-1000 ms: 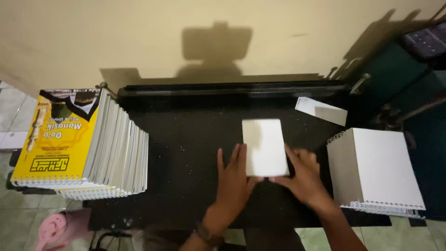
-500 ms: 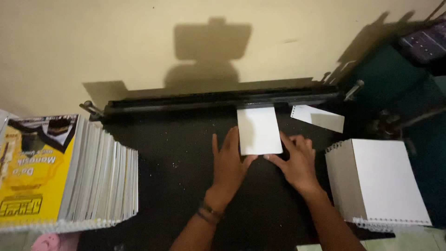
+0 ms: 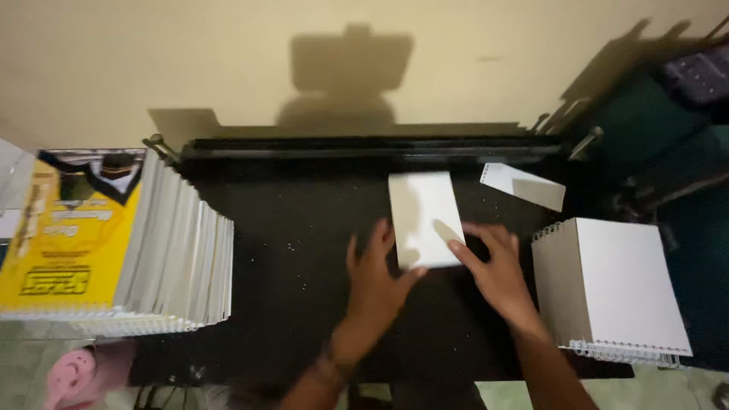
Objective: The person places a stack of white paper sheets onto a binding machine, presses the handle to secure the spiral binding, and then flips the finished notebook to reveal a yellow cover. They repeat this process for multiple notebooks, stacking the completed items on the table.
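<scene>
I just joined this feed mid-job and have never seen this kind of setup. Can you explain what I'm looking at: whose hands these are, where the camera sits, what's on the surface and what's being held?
There is no machine arm here. The one view comes from a camera worn on a person's head, looking down at their own two bare hands over a black work surface set against a pale wall.

The left hand and right hand both rest on the near end of a small white stack of sheets, pressing on it from either side. Its far end points toward a long dark bar at the back of the surface.

At the left stands a tall stack of booklets with a yellow cover on top. At the right lies a pile of spiral-bound white pads. A loose white sheet lies behind that pile.
</scene>
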